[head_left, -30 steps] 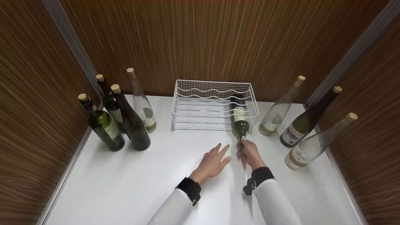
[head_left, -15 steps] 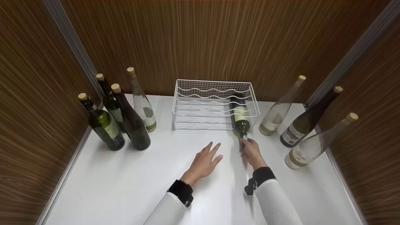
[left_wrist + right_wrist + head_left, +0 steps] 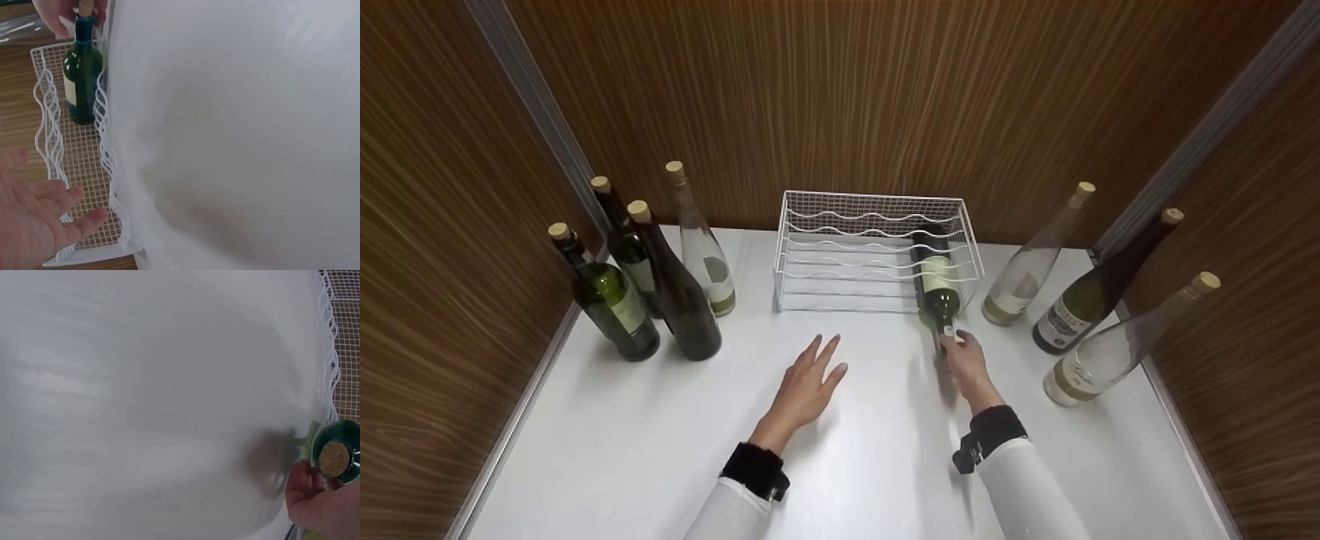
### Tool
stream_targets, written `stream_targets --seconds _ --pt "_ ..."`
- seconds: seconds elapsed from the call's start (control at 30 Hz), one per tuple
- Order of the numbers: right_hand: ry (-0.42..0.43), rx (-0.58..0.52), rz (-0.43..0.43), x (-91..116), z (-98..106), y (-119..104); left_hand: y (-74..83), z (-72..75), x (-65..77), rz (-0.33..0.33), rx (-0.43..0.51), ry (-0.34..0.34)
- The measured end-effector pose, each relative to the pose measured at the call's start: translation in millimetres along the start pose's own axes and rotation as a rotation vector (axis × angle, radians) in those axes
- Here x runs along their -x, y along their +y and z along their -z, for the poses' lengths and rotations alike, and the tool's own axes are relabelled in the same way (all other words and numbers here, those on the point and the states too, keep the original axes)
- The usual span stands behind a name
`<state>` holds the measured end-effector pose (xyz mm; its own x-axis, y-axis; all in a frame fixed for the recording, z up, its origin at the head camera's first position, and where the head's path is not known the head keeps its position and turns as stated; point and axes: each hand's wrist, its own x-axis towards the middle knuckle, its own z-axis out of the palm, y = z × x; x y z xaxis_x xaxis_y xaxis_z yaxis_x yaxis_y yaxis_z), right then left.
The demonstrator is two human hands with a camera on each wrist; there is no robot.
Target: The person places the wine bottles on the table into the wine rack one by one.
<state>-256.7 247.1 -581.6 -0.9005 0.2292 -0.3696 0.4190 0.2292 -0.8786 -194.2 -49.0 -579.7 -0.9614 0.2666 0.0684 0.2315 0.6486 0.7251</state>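
A dark green wine bottle [image 3: 940, 294] with a pale label lies in the right end of the white wire rack [image 3: 840, 266], its neck and cork pointing out toward the front. My right hand [image 3: 966, 361] is at that neck, fingers curled on either side of it; the cork [image 3: 334, 459] shows uncovered in the right wrist view. My left hand [image 3: 804, 384] hovers above the white table in front of the rack, fingers spread and holding nothing. In the left wrist view, my left hand [image 3: 39, 219] overlaps the near end of the rack.
Several corked bottles, dark green [image 3: 679, 307] and clear [image 3: 709, 262], stand upright at the left. On the right stand two clear bottles [image 3: 1027, 274] [image 3: 1099, 364] and a dark one [image 3: 1091, 292]. Wood-grain panels [image 3: 840, 90] close the table [image 3: 660, 450] in on three sides.
My left hand has moved left, away from the right hand. The right hand has shifted slightly to the right at the neck. The bottle and rack stay put.
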Motion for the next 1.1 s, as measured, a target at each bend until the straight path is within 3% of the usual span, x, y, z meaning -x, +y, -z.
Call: stream_targets --seconds 0.27,0.47,0.7,1.1 --pt "0.095 0.277 0.132 14 -5 -11 -19.3 18.8 6.9 0.048 -0.004 0.076" --pt "0.164 0.439 0.233 27 -14 -19 -29.7 28.4 13.8 0.093 0.025 0.090" --pt "0.156 0.484 0.335 41 -28 -24 -45.0 36.1 23.5 0.140 0.028 0.116" --pt "0.100 0.498 0.416 53 -52 -18 -66.4 55.2 36.3 0.205 0.051 0.171"
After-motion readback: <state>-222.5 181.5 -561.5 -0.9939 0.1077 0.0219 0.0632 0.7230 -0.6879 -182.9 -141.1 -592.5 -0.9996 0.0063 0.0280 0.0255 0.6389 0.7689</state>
